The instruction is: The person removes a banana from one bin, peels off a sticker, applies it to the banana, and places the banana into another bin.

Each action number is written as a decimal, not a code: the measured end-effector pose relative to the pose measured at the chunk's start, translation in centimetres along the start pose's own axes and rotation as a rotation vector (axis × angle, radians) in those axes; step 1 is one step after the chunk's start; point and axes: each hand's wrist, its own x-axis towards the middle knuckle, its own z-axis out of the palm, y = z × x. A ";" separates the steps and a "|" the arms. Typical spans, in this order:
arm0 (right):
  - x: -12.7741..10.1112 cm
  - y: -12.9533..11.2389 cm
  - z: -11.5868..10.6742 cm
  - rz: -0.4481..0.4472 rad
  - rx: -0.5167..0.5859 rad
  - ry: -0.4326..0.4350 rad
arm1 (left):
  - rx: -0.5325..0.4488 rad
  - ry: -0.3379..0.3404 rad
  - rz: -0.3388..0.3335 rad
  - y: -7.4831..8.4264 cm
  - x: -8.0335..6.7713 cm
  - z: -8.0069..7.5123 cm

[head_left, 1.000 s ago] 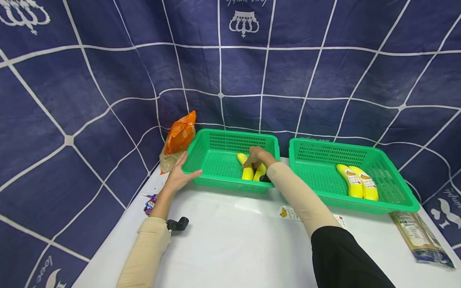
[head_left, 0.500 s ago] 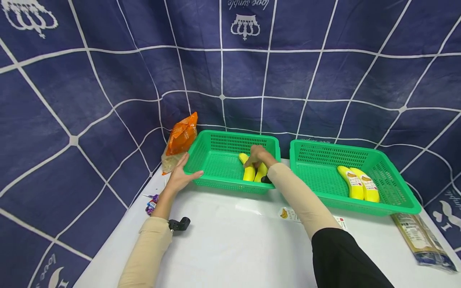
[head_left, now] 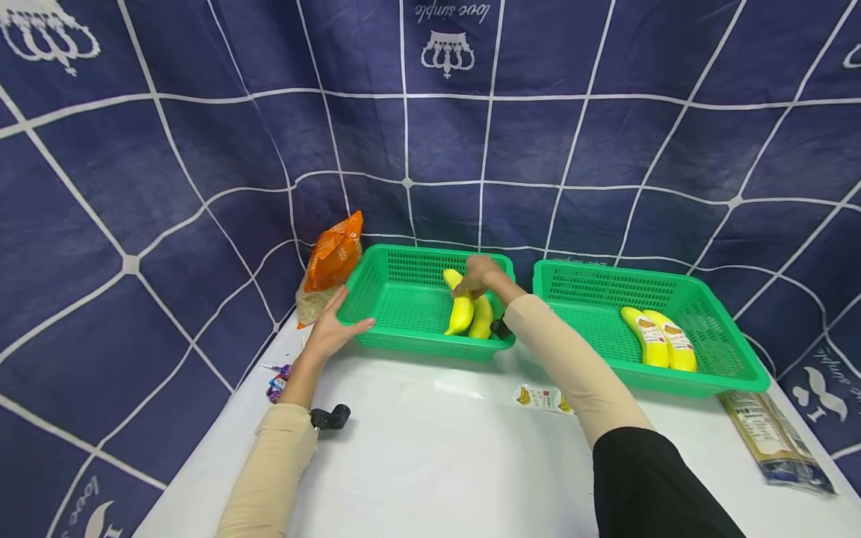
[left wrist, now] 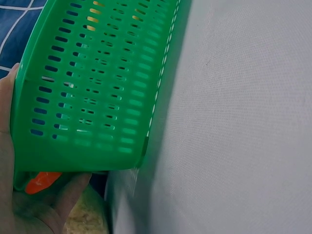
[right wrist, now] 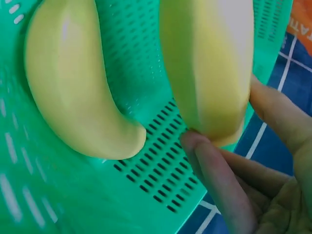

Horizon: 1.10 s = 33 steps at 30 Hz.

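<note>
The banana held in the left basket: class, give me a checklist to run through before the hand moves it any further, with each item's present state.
1. Right hand has a grip on the banana: ok, fingers pinch its upper end.
2. Held banana is free of the second banana: cannot tell from the head view; the wrist view shows a gap at one end.
3. Left basket is steadied: ok, the left hand holds its front left corner.
4. Right basket has bare floor: ok, its two bananas lie toward the right side.
5. Grip is firm enough to lift: cannot tell.
</note>
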 end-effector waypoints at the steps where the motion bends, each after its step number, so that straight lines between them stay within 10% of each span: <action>1: -0.3 -0.1 -0.2 -0.006 -0.004 0.009 | 0.002 0.001 0.001 0.0 0.0 0.0; 33: -14.6 3.4 -4.3 -0.059 0.009 0.268 | -0.012 -0.031 0.023 -0.5 0.5 -0.3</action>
